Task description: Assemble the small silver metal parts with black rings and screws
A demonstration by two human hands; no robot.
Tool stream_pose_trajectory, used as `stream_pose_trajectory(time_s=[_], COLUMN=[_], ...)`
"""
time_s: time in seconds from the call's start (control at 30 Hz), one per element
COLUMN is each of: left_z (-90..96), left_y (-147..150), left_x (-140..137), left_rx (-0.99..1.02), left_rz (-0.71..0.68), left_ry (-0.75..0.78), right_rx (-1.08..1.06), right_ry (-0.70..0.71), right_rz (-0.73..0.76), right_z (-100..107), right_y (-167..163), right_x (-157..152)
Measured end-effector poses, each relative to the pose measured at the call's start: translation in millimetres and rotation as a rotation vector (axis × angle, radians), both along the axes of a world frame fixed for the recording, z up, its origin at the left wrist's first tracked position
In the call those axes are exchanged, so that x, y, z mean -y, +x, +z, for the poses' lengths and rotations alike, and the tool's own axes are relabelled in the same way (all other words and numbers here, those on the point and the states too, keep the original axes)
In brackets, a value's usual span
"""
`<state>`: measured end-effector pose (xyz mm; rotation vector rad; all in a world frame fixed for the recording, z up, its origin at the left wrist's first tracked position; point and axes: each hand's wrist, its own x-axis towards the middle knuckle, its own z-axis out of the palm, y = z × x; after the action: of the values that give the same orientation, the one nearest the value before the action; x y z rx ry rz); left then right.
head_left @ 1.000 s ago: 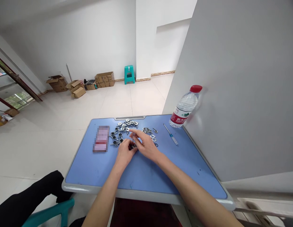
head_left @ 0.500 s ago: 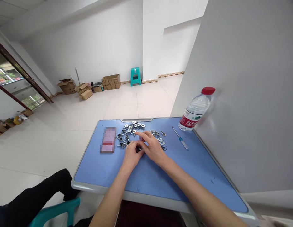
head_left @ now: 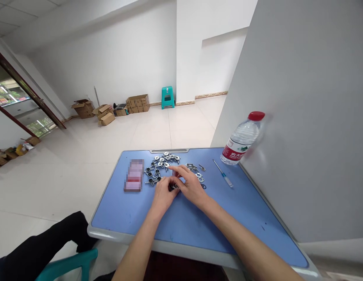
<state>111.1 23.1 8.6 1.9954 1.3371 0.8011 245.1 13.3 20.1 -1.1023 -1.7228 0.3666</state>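
My left hand (head_left: 163,194) and my right hand (head_left: 190,186) meet over the middle of the blue table (head_left: 119,218). Their fingers are closed around a small metal part (head_left: 175,186), which is mostly hidden between them. Just beyond my fingertips lies a group of metal fittings (head_left: 156,171) with dark round openings and stems; more silvery flanged fittings (head_left: 166,158) are heaped behind. Right of my right hand are flat metal plates (head_left: 199,177), hook-shaped metal pieces (head_left: 190,166) and a black ring (head_left: 203,186).
A pixelated pinkish object (head_left: 134,175) lies on the left of the table. At the right are a screwdriver (head_left: 223,173) and a water bottle (head_left: 241,141) beside the grey partition (head_left: 301,117). A person's dark-clad leg (head_left: 52,238) is at lower left. Cardboard boxes (head_left: 137,103) and a green stool (head_left: 167,97) stand by the wall.
The view has tilted slightly, so the scene sits a little lower. Both hands stay together around the metal part, with only slight finger movement.
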Motion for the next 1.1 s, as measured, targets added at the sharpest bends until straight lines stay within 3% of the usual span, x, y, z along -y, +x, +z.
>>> stream_pose_trajectory(time_s=[0.23,0.4,0.7,1.1], left_z=[-1.7,-3.7,-2.5,1.7], left_y=[-0.7,-0.5,-1.4,-0.2], left_x=[-1.5,-2.7,-2.1,-1.3], left_rx=[-0.016,-0.029,-0.026,-0.031], left_rz=[-0.005,-0.008,-0.013,-0.006], left_ry=[-0.03,-0.012,-0.017,-0.037], right_rx=[-0.111,-0.1,-0.194,-0.041], right_ry=[-0.049,0.002,-0.103,0.014], right_rz=[0.033,0.053,-0.058,-0.059], right_z=[-1.2,2.5,11.9,3.3], right_y=[4.4,3.3,14.0,14.2], right_x=[-3.0,1.7,5.2,3.3])
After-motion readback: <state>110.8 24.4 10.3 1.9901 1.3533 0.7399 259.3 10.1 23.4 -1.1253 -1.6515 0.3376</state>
